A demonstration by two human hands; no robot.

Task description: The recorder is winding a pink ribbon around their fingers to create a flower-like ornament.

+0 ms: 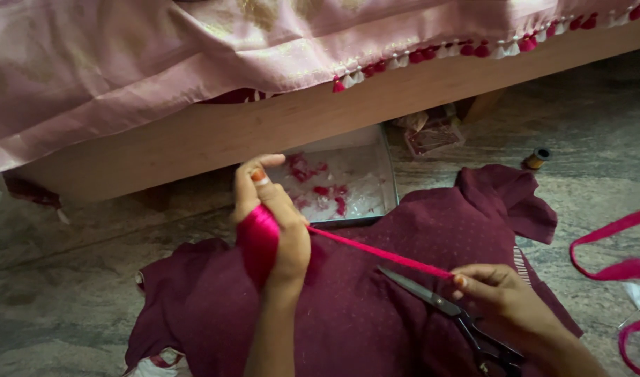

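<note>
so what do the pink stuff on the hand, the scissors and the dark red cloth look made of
Pink bundle wound round the left hand: glossy thread, probably silk or rayon, by its sheen; the right hand pinches a strand. Scissors: grey metal blades, dark handles, maybe plastic. Maroon cloth: matte woven fabric with faint dots, likely cotton.

Both forearms are bare as far as the view shows, with no sleeve, watch or bangle at either wrist. The left hand has a nail painted orange-red at its raised fingertip. The right hand shows the same orange-red polish on one nail; no rings can be made out.
</note>
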